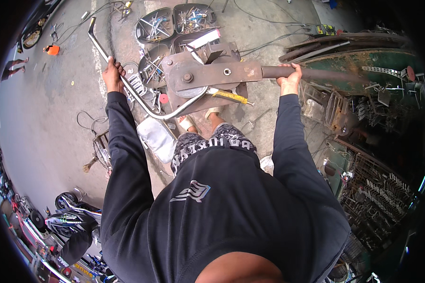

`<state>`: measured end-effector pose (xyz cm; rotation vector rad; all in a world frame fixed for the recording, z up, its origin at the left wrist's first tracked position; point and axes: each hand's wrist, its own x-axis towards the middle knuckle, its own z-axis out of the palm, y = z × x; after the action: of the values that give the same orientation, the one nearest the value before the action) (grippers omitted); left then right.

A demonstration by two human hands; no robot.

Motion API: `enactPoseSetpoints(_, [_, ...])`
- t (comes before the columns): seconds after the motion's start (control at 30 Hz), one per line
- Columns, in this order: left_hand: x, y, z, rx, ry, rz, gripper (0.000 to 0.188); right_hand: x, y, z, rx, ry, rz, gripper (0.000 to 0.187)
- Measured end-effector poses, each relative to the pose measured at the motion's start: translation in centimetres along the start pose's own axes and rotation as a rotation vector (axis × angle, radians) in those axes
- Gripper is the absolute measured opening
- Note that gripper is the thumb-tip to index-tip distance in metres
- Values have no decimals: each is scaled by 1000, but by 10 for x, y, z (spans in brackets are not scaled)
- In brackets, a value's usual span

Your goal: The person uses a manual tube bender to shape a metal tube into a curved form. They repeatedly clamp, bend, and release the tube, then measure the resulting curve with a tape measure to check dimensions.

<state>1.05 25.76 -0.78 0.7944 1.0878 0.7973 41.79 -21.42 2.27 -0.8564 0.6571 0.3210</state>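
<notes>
A rusty steel pipe bender [212,74] stands in front of me, with a large bolt on its flat arm and a round die beneath. My left hand [112,76] is closed around a bent silver metal tube [139,100], whose far end kinks at the upper left. The tube's near end curves round into the bender's die. My right hand [289,78] grips the bender's long brown pipe handle [318,74], which reaches out to the right. A yellow-handled tool [229,95] lies across the bender plate, just below the arm.
Open black cases [193,19] full of tools lie beyond the bender. A white cushion-like pad [157,138] is by my feet. Metal racks and scrap [326,104] crowd the right; a motorcycle [73,217] stands lower left. Another person's legs [15,67] show far left.
</notes>
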Motion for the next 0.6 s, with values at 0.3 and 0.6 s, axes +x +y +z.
enactPoseSetpoints(0.3, [-66, -24, -40, -82, 166, 122, 24, -75, -4, -76, 164, 348, 35, 17])
enactPoseSetpoints(0.6, [-231, -116, -39, -340, 900, 5, 39, -27, -12, -39, 118, 173, 94, 20])
